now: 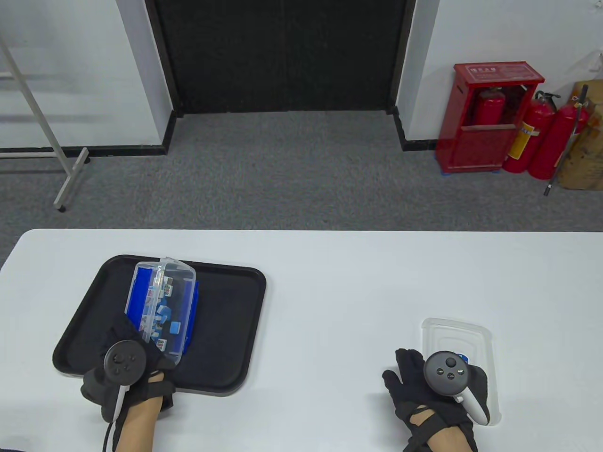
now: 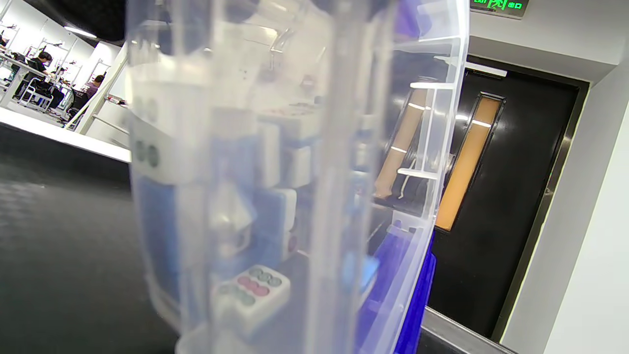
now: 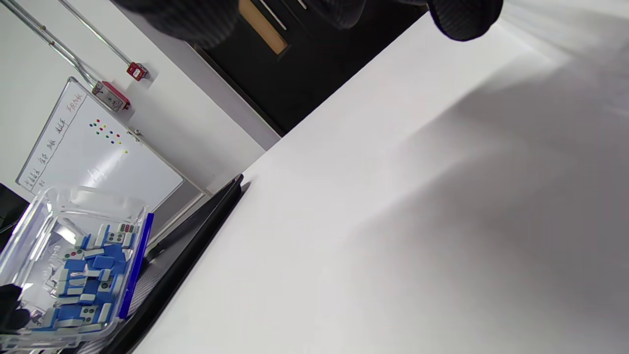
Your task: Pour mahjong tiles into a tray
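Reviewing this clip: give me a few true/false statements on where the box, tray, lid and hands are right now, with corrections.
1. The left hand holds the clear box tilted over the black tray. True.
2. The mahjong tiles already lie loose on the tray. False: they are in the box.
3. The right hand rests on the clear lid. True.
4. The lid lies inside the tray. False: it lies on the white table, apart from the tray.
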A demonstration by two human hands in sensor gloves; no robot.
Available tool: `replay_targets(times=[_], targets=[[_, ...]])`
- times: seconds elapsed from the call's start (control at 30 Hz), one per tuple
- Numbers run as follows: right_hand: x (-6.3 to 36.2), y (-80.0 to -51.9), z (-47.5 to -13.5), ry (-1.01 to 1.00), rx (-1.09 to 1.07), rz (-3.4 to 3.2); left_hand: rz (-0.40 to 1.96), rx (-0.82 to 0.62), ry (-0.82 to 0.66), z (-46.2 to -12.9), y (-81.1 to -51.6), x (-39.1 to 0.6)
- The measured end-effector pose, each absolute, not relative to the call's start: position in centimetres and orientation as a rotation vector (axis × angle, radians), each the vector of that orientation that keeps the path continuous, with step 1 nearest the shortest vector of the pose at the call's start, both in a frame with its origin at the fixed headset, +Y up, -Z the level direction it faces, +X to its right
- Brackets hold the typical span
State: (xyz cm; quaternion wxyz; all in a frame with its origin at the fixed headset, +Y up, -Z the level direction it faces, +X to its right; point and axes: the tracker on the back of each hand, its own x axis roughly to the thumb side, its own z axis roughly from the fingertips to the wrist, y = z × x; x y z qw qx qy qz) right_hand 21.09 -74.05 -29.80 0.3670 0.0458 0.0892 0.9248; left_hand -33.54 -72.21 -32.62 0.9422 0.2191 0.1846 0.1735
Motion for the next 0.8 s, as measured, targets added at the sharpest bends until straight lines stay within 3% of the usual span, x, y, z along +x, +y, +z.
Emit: replay_targets(times=[0.37, 0.8], targets=[[21.0, -74.1, -29.8, 0.232, 0.116, 2.364, 0.225, 0.439, 0.334, -33.1, -71.6, -31.9], [20.1, -73.1, -29.7, 0.17, 0.146, 2.352, 0.178, 0.383, 0.412, -34.2, -71.0, -30.7]])
